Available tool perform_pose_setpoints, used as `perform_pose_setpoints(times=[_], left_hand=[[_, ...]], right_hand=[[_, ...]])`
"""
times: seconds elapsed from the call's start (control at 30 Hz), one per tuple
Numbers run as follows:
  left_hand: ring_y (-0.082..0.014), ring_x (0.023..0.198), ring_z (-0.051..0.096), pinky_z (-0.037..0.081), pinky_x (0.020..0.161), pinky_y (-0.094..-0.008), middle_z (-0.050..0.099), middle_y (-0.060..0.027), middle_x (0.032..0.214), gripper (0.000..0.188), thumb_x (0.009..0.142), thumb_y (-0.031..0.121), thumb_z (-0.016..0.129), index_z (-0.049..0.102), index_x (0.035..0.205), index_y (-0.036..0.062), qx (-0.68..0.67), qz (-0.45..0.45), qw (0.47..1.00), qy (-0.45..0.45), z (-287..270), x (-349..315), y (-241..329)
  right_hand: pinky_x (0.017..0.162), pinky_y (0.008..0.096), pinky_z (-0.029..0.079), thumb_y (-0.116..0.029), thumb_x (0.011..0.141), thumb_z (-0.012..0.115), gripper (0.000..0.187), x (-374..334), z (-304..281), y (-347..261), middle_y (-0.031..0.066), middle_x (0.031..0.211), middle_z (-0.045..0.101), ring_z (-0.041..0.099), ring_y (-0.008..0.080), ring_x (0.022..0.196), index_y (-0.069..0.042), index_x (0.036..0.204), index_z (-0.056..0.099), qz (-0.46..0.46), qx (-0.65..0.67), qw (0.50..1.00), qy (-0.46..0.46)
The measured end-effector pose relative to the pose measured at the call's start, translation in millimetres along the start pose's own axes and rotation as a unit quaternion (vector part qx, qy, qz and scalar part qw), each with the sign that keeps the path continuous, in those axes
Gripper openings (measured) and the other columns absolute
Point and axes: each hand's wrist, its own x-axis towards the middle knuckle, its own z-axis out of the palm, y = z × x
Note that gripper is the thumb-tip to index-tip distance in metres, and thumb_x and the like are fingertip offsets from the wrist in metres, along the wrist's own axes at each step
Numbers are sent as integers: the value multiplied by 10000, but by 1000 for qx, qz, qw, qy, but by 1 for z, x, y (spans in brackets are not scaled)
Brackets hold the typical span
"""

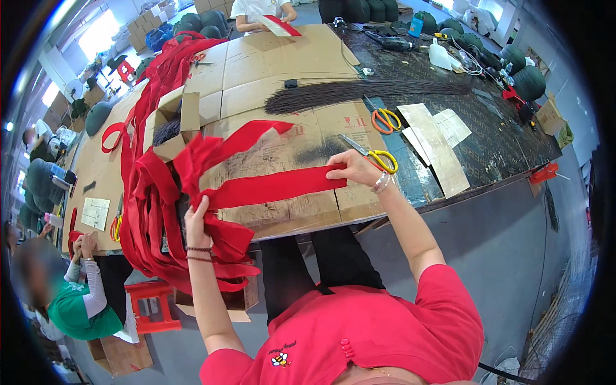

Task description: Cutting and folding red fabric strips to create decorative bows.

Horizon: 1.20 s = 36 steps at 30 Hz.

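A wide red fabric strip (276, 187) is stretched level across the cardboard-covered table between my hands. My right hand (356, 168) pinches its right end between thumb and fingers. At its left, my left hand (197, 221) grips the strip where it joins loose folds of red fabric. More long red strips (151, 192) hang in a tangle over the table's front edge beside my left arm. Yellow-handled scissors (378, 157) lie just beyond my right hand, and orange-handled scissors (385, 120) lie farther back.
Thin dark wires (366, 95) lie in a long bundle across the table. An open cardboard box (168, 128) stands left, paper patterns (436, 144) right. One co-worker (263, 13) holds red and white material opposite; another, in green (83, 305), works at the left beside a red stool (153, 307).
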Motion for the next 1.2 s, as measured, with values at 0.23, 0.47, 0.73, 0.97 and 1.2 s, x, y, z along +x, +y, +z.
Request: perform_pose_setpoints(times=[0.23,0.47,0.73,0.97,1.2], left_hand=[[-145,749,617,485,681,-273,656,-52,897,336,852,263,671,612,1038,-12,146,-14,989,5,-39,12,-53],[-182,832,632,493,737,-299,660,-117,899,226,817,104,674,626,1007,-8,289,276,905,148,17,-15,-15],[-270,973,574,473,831,-360,637,-105,944,256,720,120,726,660,952,34,456,456,754,-126,112,-6,-45],[-228,794,604,490,749,-333,624,-89,805,175,750,96,693,677,915,42,393,283,859,-164,107,8,-57],[-252,899,615,486,786,-326,660,-105,899,155,776,123,673,680,902,33,423,288,842,-169,107,19,-50]], right_hand=[[695,214,487,-106,827,672,172,-17,35,35,19,860,672,602,60,759,4,959,666,76,279,947,140],[799,240,492,-71,885,587,233,-8,35,50,57,982,666,627,102,868,4,1105,602,66,304,939,147],[790,221,485,-52,881,593,543,-25,37,46,47,977,655,617,81,887,-69,1374,364,24,303,944,128],[698,180,468,-24,833,629,504,-39,37,40,-24,818,585,521,33,714,-74,1312,481,52,219,967,117],[617,207,494,23,813,624,442,-35,54,40,2,875,637,564,47,695,-33,1243,540,39,235,961,143]])
